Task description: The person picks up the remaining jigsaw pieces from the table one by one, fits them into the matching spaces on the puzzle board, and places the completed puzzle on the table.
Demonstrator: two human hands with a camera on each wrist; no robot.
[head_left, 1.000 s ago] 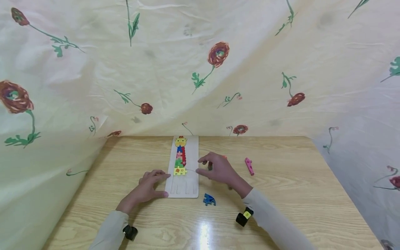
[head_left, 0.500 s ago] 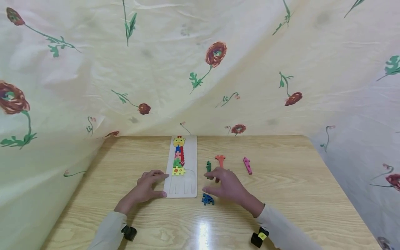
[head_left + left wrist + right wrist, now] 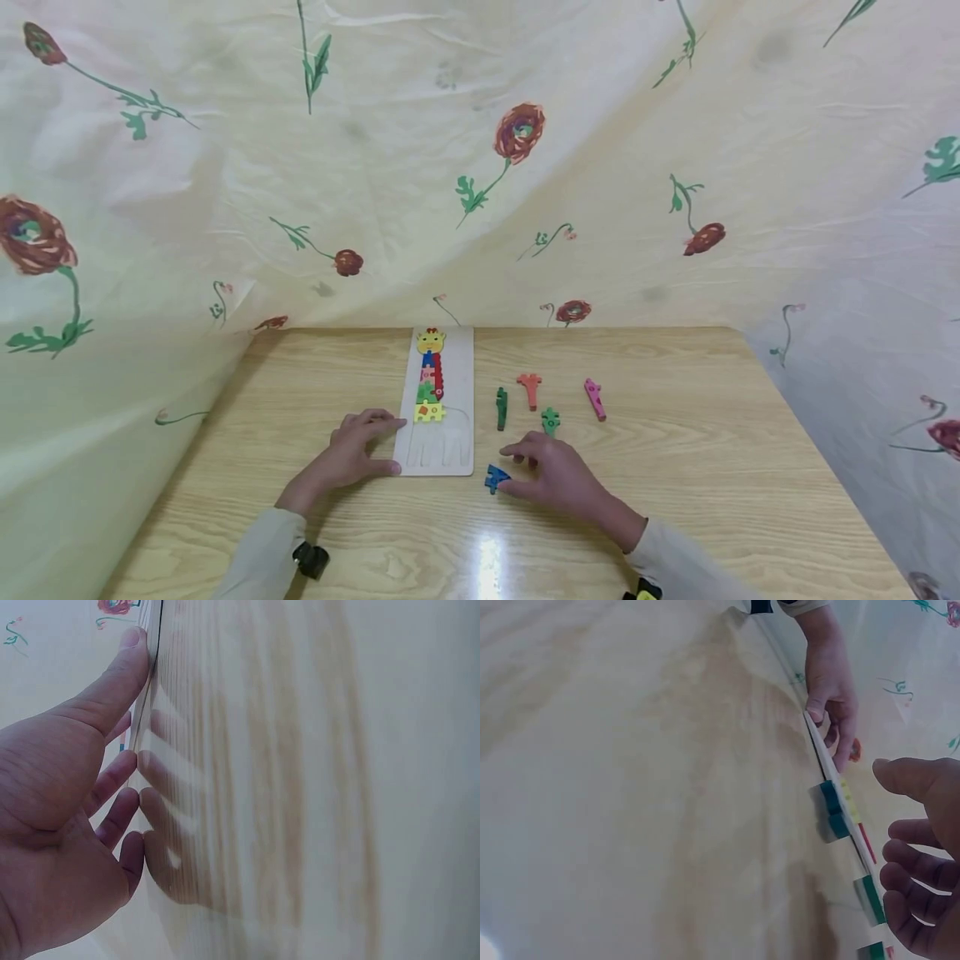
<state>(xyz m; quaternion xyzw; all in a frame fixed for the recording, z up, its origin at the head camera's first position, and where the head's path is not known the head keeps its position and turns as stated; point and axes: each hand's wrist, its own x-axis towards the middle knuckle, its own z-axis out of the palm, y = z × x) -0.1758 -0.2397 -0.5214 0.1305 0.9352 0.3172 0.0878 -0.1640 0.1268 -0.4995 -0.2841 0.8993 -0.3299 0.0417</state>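
Head: right hand point(image 3: 558, 477) overlaps blue piece point(image 3: 493, 478); right wrist: gap shows, fingers apart. Left hand point(image 3: 351, 452), fingers apart, touches board point(image 3: 459, 371).

Blocked at L edge of board point(image 3: 460, 375) by left hand point(image 3: 358, 450); R of it by dk green pc point(image 3: 501, 408), lt green pc point(image 3: 551, 422), orange pc point(image 3: 530, 389), pink pc point(image 3: 596, 399); off lower R corner by blue pc point(image 3: 495, 477) + right hand point(image 3: 558, 477). Passable below board, over counter point(image 3: 420, 533).

Well apart from the far edge of the table surface point(image 3: 697, 433), the right hand point(image 3: 561, 477) partly hides the blue puzzle piece point(image 3: 494, 478); the head view's bottom cuts the black wrist device point(image 3: 647, 590).
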